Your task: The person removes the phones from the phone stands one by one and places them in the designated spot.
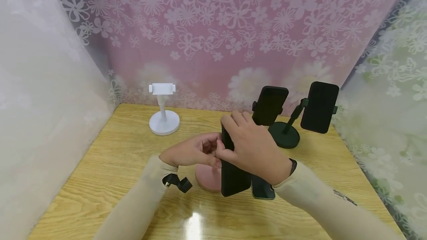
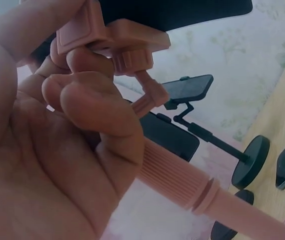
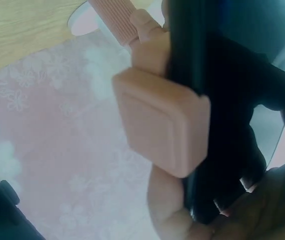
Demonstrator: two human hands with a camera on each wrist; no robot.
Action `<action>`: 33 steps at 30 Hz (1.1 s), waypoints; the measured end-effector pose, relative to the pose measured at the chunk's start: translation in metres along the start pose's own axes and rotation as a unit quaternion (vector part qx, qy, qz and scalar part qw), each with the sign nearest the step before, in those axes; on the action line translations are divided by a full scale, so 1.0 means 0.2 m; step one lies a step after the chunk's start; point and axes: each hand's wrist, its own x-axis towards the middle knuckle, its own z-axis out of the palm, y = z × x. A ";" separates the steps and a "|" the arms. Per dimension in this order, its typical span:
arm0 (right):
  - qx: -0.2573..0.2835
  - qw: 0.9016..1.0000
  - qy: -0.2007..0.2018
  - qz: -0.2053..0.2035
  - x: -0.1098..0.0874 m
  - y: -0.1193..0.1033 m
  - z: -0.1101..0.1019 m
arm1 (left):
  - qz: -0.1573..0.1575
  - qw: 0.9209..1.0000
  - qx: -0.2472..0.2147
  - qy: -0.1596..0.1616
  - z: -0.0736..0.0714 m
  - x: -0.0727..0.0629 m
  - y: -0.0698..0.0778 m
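A pink phone stand stands in front of me; its round base (image 1: pixel 207 179) shows below my left hand (image 1: pixel 195 151). That hand's fingers curl at the pink clamp (image 2: pixel 137 37), with the thumb against one jaw. A black phone (image 1: pixel 235 180) sits upright in the clamp, its screen turned to the right. My right hand (image 1: pixel 255 147) grips the phone across its upper part, thumb on the near side. In the right wrist view a clamp jaw (image 3: pixel 157 122) overlaps the phone's edge, and the screen mirrors the hand. The ribbed pink stem (image 2: pixel 175 172) slants below the left fingers.
A white phone stand (image 1: pixel 164 122) without a phone is at the back left. At the right, a dark green stand (image 1: pixel 284 136) bears a phone (image 1: pixel 319 107); another phone (image 1: pixel 270 104) is held upright beside it. One more phone (image 1: pixel 262 188) lies flat on the wooden table (image 1: pixel 110 180).
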 end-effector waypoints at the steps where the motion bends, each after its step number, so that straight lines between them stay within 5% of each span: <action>1: 0.004 1.000 0.005 -0.001 0.00 0.00 0.00 | 0.003 1.000 0.000 0.000 0.00 0.00 0.00; 12: 0.073 0.996 0.051 -0.027 -0.03 0.00 0.01 | 0.043 0.996 0.050 0.055 0.02 -0.02 0.00; 20: 0.075 0.993 0.072 -0.050 -0.05 0.02 0.02 | 0.037 0.994 0.079 0.072 0.04 -0.02 0.03; 33: 0.066 0.975 0.151 -0.149 -0.08 0.00 -0.02 | 0.036 0.982 0.156 0.099 0.07 -0.01 0.08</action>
